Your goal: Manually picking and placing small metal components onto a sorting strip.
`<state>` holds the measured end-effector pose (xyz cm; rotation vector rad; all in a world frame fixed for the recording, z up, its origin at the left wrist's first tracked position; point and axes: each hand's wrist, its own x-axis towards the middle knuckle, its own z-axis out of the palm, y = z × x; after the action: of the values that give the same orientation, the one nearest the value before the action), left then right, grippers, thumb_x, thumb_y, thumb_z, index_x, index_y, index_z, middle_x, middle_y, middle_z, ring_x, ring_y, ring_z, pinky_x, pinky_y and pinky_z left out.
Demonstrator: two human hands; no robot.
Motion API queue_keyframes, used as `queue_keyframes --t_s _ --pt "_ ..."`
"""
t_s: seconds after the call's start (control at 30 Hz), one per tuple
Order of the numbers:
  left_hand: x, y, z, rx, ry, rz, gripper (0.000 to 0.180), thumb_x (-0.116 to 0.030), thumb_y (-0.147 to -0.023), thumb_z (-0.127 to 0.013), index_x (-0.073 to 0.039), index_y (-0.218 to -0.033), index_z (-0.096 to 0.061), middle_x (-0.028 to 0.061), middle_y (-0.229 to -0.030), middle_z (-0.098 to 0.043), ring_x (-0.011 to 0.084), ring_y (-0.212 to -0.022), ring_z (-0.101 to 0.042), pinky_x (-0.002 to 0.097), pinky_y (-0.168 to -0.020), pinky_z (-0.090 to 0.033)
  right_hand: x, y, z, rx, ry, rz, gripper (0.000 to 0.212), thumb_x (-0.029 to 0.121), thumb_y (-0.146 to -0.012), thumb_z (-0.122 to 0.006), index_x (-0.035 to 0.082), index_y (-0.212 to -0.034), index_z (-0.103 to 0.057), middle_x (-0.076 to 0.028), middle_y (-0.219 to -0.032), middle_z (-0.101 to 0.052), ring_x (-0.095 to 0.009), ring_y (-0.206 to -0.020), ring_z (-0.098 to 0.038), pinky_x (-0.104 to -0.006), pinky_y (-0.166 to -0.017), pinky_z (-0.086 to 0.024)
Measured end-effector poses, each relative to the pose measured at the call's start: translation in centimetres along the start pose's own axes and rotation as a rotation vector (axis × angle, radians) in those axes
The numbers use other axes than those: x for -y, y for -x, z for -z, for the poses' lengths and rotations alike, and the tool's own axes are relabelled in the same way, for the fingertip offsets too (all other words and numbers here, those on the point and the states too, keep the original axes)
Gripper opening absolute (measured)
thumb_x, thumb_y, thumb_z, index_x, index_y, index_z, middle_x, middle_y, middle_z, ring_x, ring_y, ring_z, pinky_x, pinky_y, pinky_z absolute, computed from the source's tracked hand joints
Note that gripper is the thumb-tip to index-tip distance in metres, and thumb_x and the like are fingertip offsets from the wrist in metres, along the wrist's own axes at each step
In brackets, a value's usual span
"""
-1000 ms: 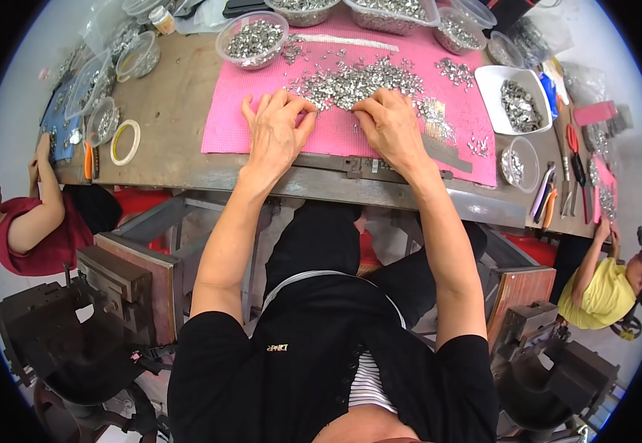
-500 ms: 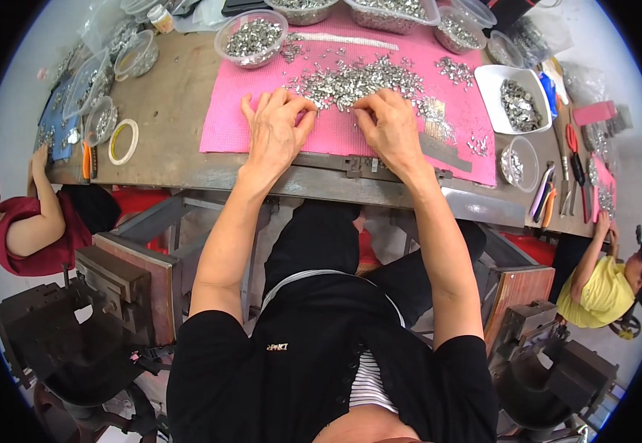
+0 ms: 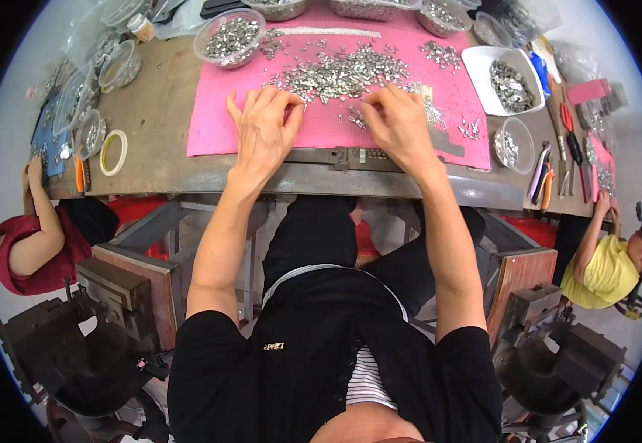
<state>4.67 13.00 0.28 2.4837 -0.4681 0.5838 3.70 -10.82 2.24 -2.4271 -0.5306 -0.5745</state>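
Observation:
A loose pile of small silvery metal pieces (image 3: 339, 72) spreads over a pink textured mat (image 3: 218, 122) on the bench. My left hand (image 3: 264, 127) hovers at the pile's near left edge, thumb and index finger drawn together. Whatever sits between those fingertips, if anything, is too small to make out. Across from it, my right hand (image 3: 401, 127) is bent in a pinch at the pile's near right edge; its fingertips are partly hidden. Beside that pinch lies a small cluster of pieces (image 3: 352, 116), apart from the main pile.
A round clear tub (image 3: 200, 46) of metal pieces stands at the mat's far left, a white tray (image 3: 476, 70) to the right. Pliers (image 3: 540, 173) and red-handled scissors (image 3: 568, 122) lie farther right. A tape roll (image 3: 105, 156) rests left. Two people sit at either side.
My right hand has shifted right, widening the gap between my hands. The small cluster beside it now shows more fully. The whole view has also shifted slightly.

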Motion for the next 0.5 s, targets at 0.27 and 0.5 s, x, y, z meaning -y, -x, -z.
queue_keyframes --t_s 0.27,0.5 --pt "-8.1 1.6 -2.7 0.092 0.312 -0.282 0.013 -0.012 -0.085 -0.077 -0.013 -0.095 -0.069 0.0006 -0.095 -0.066 0.0213 -0.1 -0.063 0.0612 -0.115 -0.022 -1.0 6.6 4.6 0.04 -0.22 -0.112 0.014 0.002 -0.084 -0.072 0.004 -0.092 -0.061 -0.007 -0.093 -0.063 -0.025 -0.086 -0.062 -0.0378 -0.081 -0.044" --pt "-8.8 1.9 -3.7 0.121 0.267 -0.333 0.013 -0.014 -0.082 -0.077 -0.013 -0.092 -0.07 0.0005 -0.095 -0.066 0.0221 -0.103 -0.062 0.0645 -0.115 -0.023 -0.5 7.3 4.3 0.046 -0.025 0.054 0.019 0.003 -0.079 -0.075 0.005 -0.092 -0.062 -0.007 -0.096 -0.061 -0.028 -0.091 -0.059 -0.0389 -0.08 -0.043"
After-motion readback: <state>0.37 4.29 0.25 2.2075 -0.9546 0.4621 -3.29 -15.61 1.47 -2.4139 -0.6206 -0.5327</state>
